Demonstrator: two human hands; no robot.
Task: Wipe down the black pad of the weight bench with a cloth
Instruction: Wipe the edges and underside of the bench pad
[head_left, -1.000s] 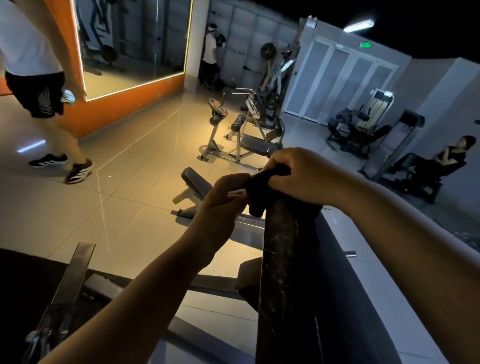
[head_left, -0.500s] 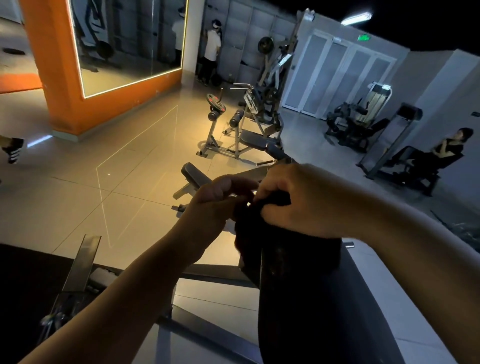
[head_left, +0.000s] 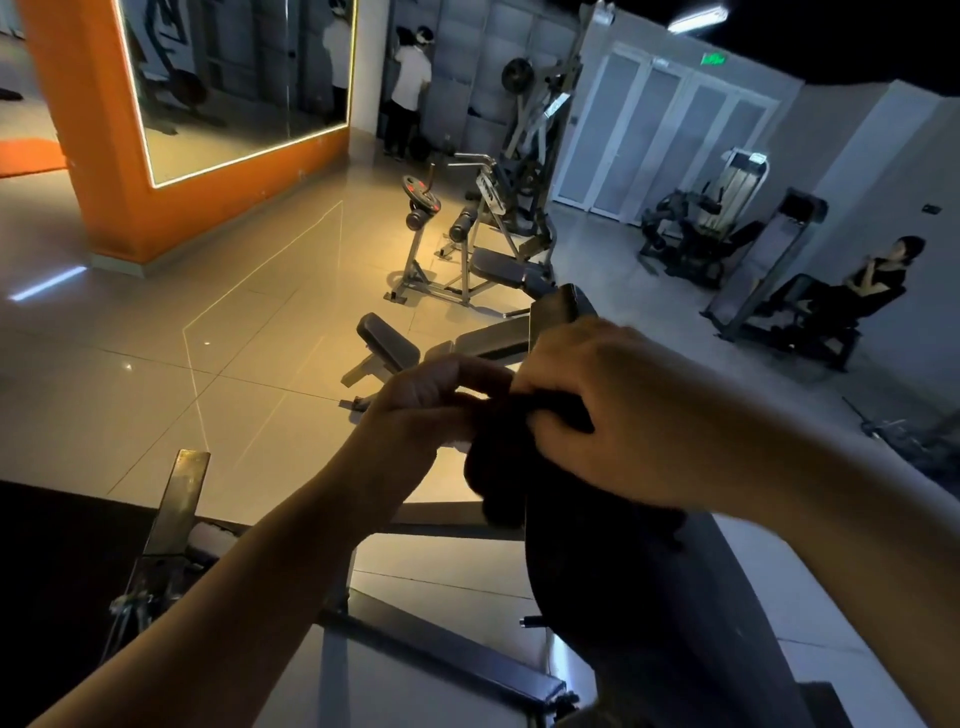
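Observation:
A dark cloth is bunched between both hands in the middle of the head view. My left hand pinches its left end with curled fingers. My right hand grips its right part, fingers curled over the top. The cloth lies against the upright black pad of the weight bench, which rises from the lower right; its top end shows above my right hand. The lighting is dim and the cloth's edges merge with the pad.
The bench's steel frame runs along the floor below my arms. A flat bench and a plate-loaded machine stand ahead on the tiles. A person sits on a machine at right; another stands by the far wall.
Both hands with the cloth slid down the pad from its top end, which now shows above my right hand. The person walking at left has left the view.

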